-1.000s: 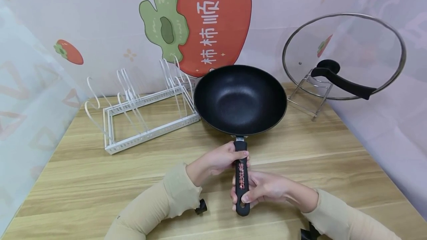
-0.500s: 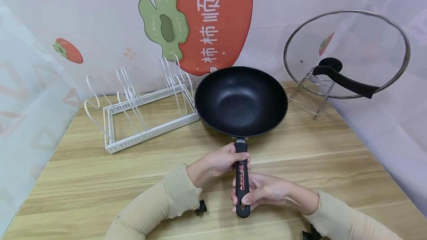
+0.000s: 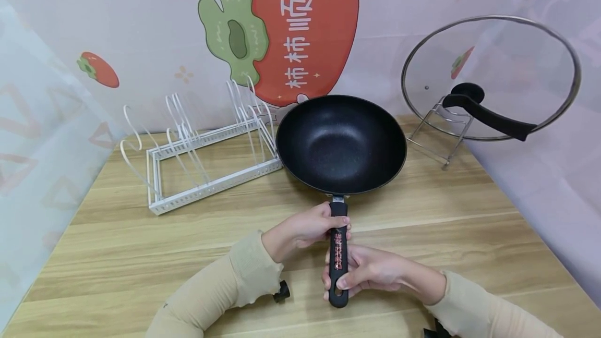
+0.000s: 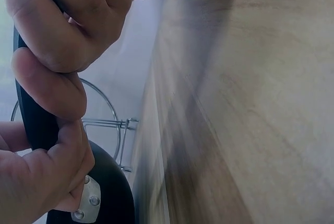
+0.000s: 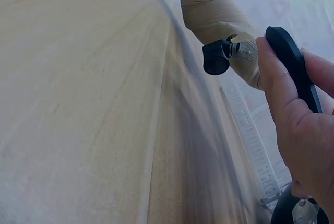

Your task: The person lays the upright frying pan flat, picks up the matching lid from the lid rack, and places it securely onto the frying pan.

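Observation:
A black frying pan (image 3: 340, 145) with deep, sloping sides faces up in the middle of the head view, its long black handle (image 3: 338, 246) pointing toward me. My left hand (image 3: 310, 226) grips the handle close to the pan, thumb lying across the top. Nearer its holed end, my right hand (image 3: 371, 271) grips the same handle, thumb beside the hole. In the left wrist view the fingers of both hands wrap the handle, and the riveted metal bracket (image 4: 91, 200) shows beyond them. The right wrist view shows my right hand (image 5: 305, 135) around the handle's end.
Left of the pan stands a white wire rack (image 3: 216, 188) with upright curved dividers, close to the pan's rim. At the right, a glass lid (image 3: 521, 72) with a black handle leans on a small metal stand (image 3: 462, 137). A printed cloth backdrop (image 3: 155, 30) rises behind the wooden table (image 3: 155, 270).
Both hands keep their grip on the frying pan handle. The handle's near end has swung slightly left; the rest of the scene shifts only a little in view.

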The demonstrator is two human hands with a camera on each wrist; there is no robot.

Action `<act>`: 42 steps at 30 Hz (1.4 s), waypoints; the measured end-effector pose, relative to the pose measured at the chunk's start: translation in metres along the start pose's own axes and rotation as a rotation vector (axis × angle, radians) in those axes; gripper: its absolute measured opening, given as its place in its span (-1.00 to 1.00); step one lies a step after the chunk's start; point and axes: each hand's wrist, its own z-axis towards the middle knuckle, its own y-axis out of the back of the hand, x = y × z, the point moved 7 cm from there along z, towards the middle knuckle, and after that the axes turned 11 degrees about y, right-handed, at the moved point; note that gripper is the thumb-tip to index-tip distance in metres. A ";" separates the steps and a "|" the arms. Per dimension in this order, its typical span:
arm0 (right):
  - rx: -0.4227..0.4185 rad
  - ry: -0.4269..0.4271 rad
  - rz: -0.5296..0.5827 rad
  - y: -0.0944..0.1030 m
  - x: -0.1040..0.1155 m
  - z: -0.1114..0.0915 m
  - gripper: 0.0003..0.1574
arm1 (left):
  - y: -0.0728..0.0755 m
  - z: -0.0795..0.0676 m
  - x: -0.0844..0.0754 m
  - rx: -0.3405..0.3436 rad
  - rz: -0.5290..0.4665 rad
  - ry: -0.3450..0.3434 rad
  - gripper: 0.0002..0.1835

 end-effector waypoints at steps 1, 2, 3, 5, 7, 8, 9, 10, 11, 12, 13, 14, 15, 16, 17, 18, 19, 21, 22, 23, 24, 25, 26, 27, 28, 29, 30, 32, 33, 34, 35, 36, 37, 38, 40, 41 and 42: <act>0.001 0.001 0.005 -0.001 0.000 0.000 -0.70 | 0.000 0.000 0.000 0.002 0.001 0.000 -0.96; 0.001 0.004 0.009 -0.001 0.000 0.001 -0.70 | 0.000 0.000 0.001 0.003 -0.001 0.001 -0.96; 0.003 0.010 0.013 -0.001 0.000 0.001 -0.69 | 0.001 0.000 0.001 0.004 -0.001 0.002 -0.96; -0.001 0.016 0.019 -0.002 -0.001 0.002 -0.67 | 0.001 -0.001 0.002 0.006 -0.001 0.003 -0.96; -0.010 0.011 0.023 -0.001 -0.001 0.002 -0.63 | 0.002 -0.001 0.002 0.003 -0.004 0.006 -0.97; -0.016 0.009 0.024 -0.001 -0.002 0.002 -0.62 | 0.002 -0.001 0.002 0.002 -0.002 0.007 -0.96; -0.021 0.007 0.025 -0.001 -0.002 0.003 -0.61 | 0.003 -0.001 0.002 0.000 -0.001 0.009 -0.95; -0.024 0.006 0.025 -0.001 -0.003 0.003 -0.60 | 0.003 -0.001 0.002 -0.001 0.001 0.012 -0.94; -0.027 0.007 0.026 -0.001 -0.003 0.003 -0.59 | 0.004 -0.001 0.003 -0.001 0.001 0.013 -0.93; -0.031 0.006 0.029 -0.001 -0.003 0.004 -0.59 | 0.004 -0.001 0.003 -0.001 0.002 0.014 -0.91; -0.032 0.008 0.029 -0.001 -0.004 0.004 -0.59 | 0.004 -0.002 0.003 0.001 0.006 0.014 -0.90; -0.033 0.010 0.030 -0.002 -0.004 0.005 -0.60 | 0.004 -0.002 0.003 0.003 0.011 0.014 -0.90; -0.034 0.014 0.030 -0.002 -0.004 0.005 -0.60 | 0.005 -0.002 0.003 0.004 0.013 0.015 -0.89; -0.035 0.016 0.028 -0.003 -0.004 0.005 -0.60 | 0.004 -0.003 0.002 0.008 0.016 0.014 -0.89; -0.039 0.019 0.028 -0.003 -0.005 0.005 -0.60 | 0.004 -0.003 0.002 0.010 0.015 0.014 -0.89; -0.040 0.020 0.027 -0.004 -0.005 0.006 -0.61 | 0.004 -0.004 0.002 0.012 0.018 0.013 -0.89; -0.039 0.021 0.025 -0.004 -0.005 0.006 -0.61 | 0.004 -0.004 0.002 0.014 0.017 0.015 -0.90; -0.040 0.023 0.023 -0.005 -0.005 0.007 -0.61 | 0.004 -0.005 0.002 0.017 0.013 0.019 -0.91; -0.043 0.017 0.022 -0.005 -0.006 0.008 -0.60 | 0.004 -0.006 0.002 0.020 0.009 0.021 -0.92; -0.044 0.012 0.022 -0.006 -0.006 0.008 -0.60 | 0.004 -0.006 0.002 0.022 0.007 0.022 -0.93; -0.041 0.014 0.020 -0.007 -0.006 0.009 -0.60 | 0.004 -0.007 0.002 0.026 0.009 0.021 -0.94; -0.037 0.018 0.018 -0.007 -0.005 0.010 -0.60 | 0.004 -0.007 0.002 0.029 0.005 0.021 -0.96; -0.036 0.022 0.018 -0.008 -0.005 0.010 -0.59 | 0.004 -0.008 0.002 0.032 0.006 0.019 -0.96; -0.037 0.022 0.019 -0.008 -0.005 0.010 -0.58 | 0.004 -0.008 0.002 0.034 0.006 0.017 -0.97; -0.037 0.025 0.020 -0.008 -0.004 0.010 -0.58 | 0.004 -0.008 0.001 0.037 0.006 0.014 -0.97; -0.034 0.035 0.021 -0.009 -0.004 0.011 -0.58 | 0.004 -0.009 0.001 0.040 0.008 0.011 -0.97; -0.033 0.044 0.022 -0.009 -0.003 0.011 -0.58 | 0.004 -0.009 0.001 0.042 0.008 0.009 -0.97; -0.038 0.044 0.025 -0.010 -0.004 0.011 -0.57 | 0.005 -0.009 0.001 0.047 0.007 0.006 -0.97; -0.042 0.044 0.028 -0.010 -0.004 0.011 -0.57 | 0.005 -0.010 0.001 0.050 0.009 0.005 -0.97; -0.042 0.050 0.027 -0.009 -0.004 0.012 -0.57 | 0.005 -0.010 0.001 0.051 0.010 0.005 -0.98; -0.045 0.049 0.028 -0.010 -0.004 0.012 -0.57 | 0.005 -0.011 0.001 0.053 0.009 0.005 -0.98; -0.049 0.049 0.029 -0.010 -0.005 0.012 -0.57 | 0.005 -0.011 0.001 0.053 0.010 0.005 -0.97; -0.050 0.048 0.031 -0.010 -0.005 0.012 -0.56 | 0.005 -0.012 0.001 0.055 0.010 0.006 -0.97; -0.055 0.048 0.034 -0.010 -0.005 0.013 -0.56 | 0.005 -0.013 0.001 0.055 0.011 0.008 -0.96; -0.061 0.052 0.035 -0.010 -0.005 0.013 -0.55 | 0.006 -0.014 0.000 0.053 0.007 0.013 -0.95; -0.066 0.052 0.041 -0.011 -0.004 0.013 -0.55 | 0.006 -0.015 0.000 0.055 0.002 0.015 -0.95; -0.071 0.052 0.047 -0.011 -0.004 0.014 -0.55 | 0.006 -0.015 -0.001 0.056 -0.002 0.017 -0.96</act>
